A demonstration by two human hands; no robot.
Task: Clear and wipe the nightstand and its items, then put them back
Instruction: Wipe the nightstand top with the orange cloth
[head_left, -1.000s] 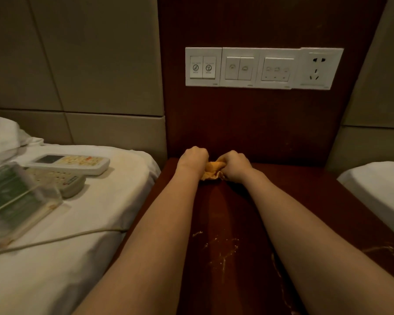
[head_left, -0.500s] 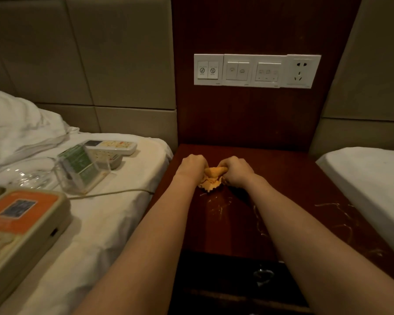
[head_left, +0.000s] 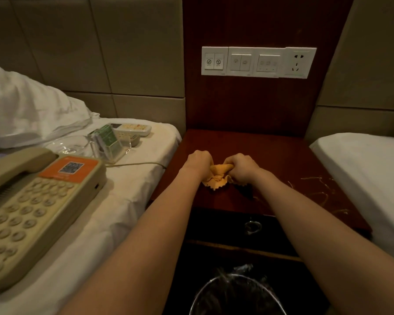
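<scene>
Head view: yellow cloth (head_left: 217, 176) bunched between left hand (head_left: 197, 161) and right hand (head_left: 242, 168).

You will find no words clear enough to read. The telephone (head_left: 32, 212) carries an orange label (head_left: 55, 172) with a QR code (head_left: 71, 167). The leftmost wall switch (head_left: 214, 61) shows two round signs, and the print on the green cards (head_left: 106, 136) is too blurred to read.

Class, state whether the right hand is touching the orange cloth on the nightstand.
Touching. The head view shows the right hand curled round one end of the orange cloth, no gap between them.
</scene>
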